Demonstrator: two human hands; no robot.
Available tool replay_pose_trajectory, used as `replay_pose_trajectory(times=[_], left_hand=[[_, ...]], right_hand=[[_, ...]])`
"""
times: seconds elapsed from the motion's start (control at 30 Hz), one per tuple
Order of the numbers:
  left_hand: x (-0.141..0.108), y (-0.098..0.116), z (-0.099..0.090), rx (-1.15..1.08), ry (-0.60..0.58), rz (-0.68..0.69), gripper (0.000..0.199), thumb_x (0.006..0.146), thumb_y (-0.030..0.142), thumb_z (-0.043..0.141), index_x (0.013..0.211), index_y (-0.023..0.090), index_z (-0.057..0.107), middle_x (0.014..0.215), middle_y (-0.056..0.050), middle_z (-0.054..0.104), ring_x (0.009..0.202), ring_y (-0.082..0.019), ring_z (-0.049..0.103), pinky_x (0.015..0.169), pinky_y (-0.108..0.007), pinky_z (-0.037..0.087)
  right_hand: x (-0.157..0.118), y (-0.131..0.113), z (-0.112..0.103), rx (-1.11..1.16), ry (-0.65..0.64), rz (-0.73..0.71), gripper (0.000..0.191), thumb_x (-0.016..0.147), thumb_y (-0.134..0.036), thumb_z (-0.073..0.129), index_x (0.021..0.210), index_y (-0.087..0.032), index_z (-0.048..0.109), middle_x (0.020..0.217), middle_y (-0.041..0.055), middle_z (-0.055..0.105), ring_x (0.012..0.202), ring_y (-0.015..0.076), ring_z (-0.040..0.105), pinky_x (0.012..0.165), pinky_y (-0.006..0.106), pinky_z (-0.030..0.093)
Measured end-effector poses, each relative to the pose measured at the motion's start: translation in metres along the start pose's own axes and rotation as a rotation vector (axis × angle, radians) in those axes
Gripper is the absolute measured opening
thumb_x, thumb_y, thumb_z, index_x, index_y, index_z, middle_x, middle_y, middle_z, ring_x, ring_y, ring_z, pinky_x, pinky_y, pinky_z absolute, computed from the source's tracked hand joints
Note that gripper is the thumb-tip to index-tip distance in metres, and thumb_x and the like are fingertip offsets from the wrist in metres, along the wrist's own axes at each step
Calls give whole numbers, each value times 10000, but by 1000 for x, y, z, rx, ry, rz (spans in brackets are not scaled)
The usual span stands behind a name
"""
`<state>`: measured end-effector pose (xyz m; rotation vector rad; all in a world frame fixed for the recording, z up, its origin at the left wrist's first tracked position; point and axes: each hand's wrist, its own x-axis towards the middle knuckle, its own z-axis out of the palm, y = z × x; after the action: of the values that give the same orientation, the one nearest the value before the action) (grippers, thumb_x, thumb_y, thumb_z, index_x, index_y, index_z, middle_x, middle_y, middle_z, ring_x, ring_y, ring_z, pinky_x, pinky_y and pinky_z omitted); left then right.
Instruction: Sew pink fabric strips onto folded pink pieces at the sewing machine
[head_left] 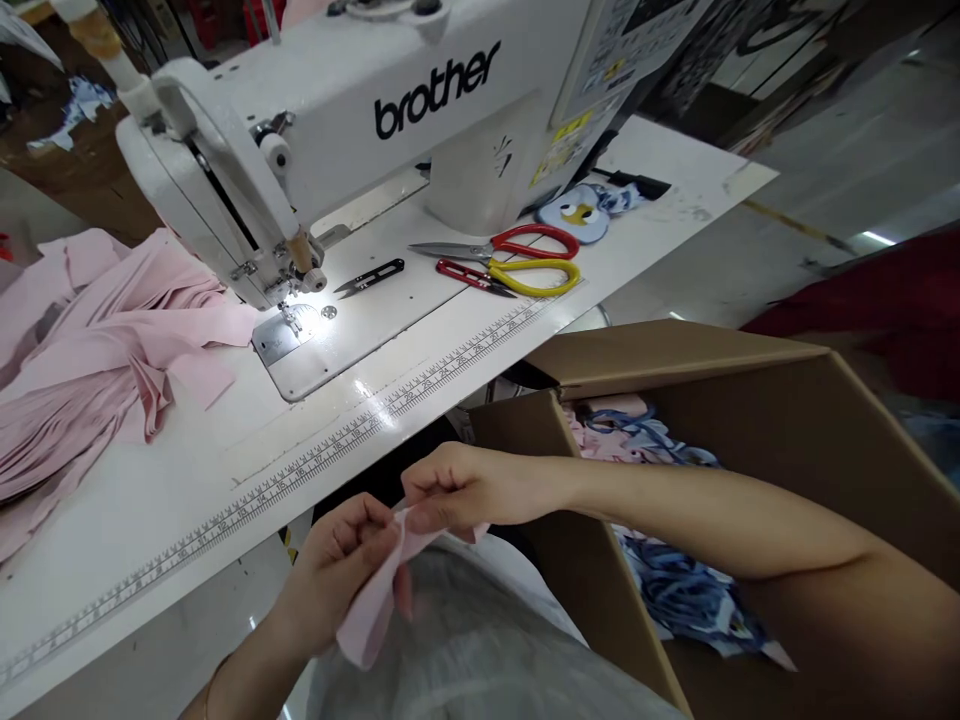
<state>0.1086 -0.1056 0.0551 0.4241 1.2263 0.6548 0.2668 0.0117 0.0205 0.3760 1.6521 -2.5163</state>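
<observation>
Because only fingertips hold the pink fabric strip point(369, 618), main risk is slip or skew. Clock from the hands, 12 = top of view. Left hand point(334, 565) pinches the strip, tail hanging at 7. Right hand point(461, 490) pinches the other end, close beside; fingers bent, neither fist closed. Uneven pull could stretch or twist the edge. Lost pinch probably drops it on the grey cloth point(480, 640) at 5.

Carton point(675, 350) open at 3, right forearm point(675, 505) across it: a strip let go there would mix with the blue fabric pieces point(675, 590).

Pink fabric pile point(112, 370) at 10, loose end right by the needle plate point(279, 340) at 11. Could snag if the Brother lockstitch machine point(330, 130) runs.

Shears point(480, 253) at 1, crowding red thread snips point(466, 274). Careless grab could knock both, or prick a finger.
</observation>
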Motion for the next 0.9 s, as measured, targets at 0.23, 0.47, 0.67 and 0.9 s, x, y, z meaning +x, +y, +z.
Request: replay_pose_trajectory(times=[0.23, 0.47, 0.67, 0.9], left_hand=[[5, 3, -11, 85, -242, 3, 492, 728, 638, 496, 746, 166, 634, 696, -77, 629, 660, -190, 580, 616, -277, 422], [-3, 10, 7, 321, 165, 179, 90, 724, 279, 637, 684, 199, 638, 570, 13, 553, 508, -95, 442, 471, -202, 328], [-2, -7, 1, 354, 277, 294, 102, 747, 275, 621, 682, 222, 678, 520, 8, 555, 435, -90, 394, 434, -218, 323], [-5, 38, -28, 557, 302, 256, 195, 747, 356, 611, 645, 198, 662, 481, 6, 535, 443, -103, 438, 417, -195, 316]], right_hand=[[-12, -10, 12, -236, 48, -163, 240, 870, -233, 442, 656, -127, 461, 560, -44, 407, 499, 41, 337, 452, 153, 294], [-12, -10, 13, -493, 133, -311, 224, 896, -221, 397, 736, -115, 513, 557, -35, 401, 474, 48, 332, 451, 168, 285], [-12, -3, 14, -649, 184, -414, 213, 913, -219, 351, 772, -141, 490, 563, -30, 402, 479, 66, 344, 456, 188, 285], [14, -14, 4, -707, 205, -454, 196, 898, -156, 352, 823, -125, 530, 702, 37, 555, 621, 100, 488, 567, 204, 378]])
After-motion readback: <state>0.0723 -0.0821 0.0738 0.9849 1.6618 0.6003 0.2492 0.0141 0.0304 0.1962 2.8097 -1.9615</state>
